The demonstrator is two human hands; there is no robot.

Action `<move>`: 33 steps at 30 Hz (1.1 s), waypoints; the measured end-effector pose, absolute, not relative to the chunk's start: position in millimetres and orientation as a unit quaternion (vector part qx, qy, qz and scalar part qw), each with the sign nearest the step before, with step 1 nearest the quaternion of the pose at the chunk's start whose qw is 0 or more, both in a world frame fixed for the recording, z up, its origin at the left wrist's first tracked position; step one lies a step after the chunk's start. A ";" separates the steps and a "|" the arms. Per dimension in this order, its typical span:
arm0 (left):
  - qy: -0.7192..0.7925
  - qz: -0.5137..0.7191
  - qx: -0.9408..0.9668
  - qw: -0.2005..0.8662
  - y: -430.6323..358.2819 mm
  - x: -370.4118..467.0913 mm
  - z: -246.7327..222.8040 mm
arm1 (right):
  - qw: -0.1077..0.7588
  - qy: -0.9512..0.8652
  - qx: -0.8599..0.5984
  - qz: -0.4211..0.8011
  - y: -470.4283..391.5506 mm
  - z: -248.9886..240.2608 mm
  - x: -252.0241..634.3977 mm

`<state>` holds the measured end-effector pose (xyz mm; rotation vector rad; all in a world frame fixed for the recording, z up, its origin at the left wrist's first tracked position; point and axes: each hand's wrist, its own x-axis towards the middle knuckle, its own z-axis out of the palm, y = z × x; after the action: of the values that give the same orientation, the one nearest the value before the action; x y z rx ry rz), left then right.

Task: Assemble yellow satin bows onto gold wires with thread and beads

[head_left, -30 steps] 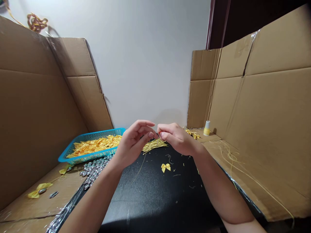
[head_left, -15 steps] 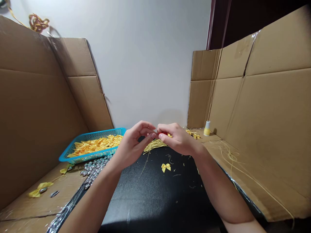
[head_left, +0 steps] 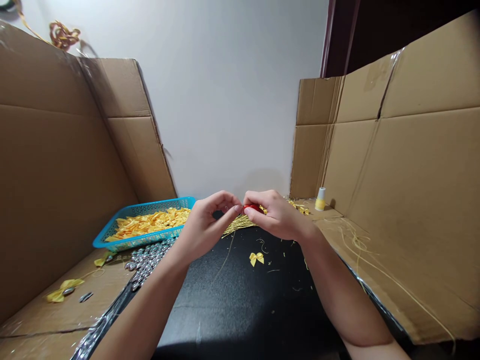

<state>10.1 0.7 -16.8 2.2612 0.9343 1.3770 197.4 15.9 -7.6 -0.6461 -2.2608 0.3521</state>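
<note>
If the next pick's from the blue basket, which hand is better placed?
Probably the left hand: it's nearer the blue basket. The right hand is farther across and holds a red item.

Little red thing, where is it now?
In the head view, the little red thing is just right of the middle, held in the right hand, close to the left hand.

Red object [head_left: 252, 207] part-hidden; cardboard [head_left: 427, 170] cropped

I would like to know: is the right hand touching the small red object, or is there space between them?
Touching. The head view shows the red object pinched between the thumb and forefinger of the right hand.
</note>
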 end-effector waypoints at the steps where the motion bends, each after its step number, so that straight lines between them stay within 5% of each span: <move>1: 0.327 0.485 0.792 0.177 0.4 10.2 -16.9 | 0.373 -0.882 -0.252 0.139 16.0 -7.5 197.3; 8: 0.318 0.498 0.748 0.301 1.2 12.2 -17.2 | 0.375 -0.884 -0.244 0.136 15.9 -7.6 196.7; 23: 0.309 0.498 0.707 0.397 7.5 10.3 -15.1 | 0.374 -0.890 -0.215 0.145 16.1 -8.6 196.0; 33: 0.261 0.369 0.565 0.690 21.0 11.7 -21.6 | 0.379 -0.886 -0.186 0.194 15.5 -7.7 197.1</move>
<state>11.7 21.0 -21.6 1.2638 0.5827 0.8261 197.1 15.5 -7.7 -0.4756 -2.2623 0.4948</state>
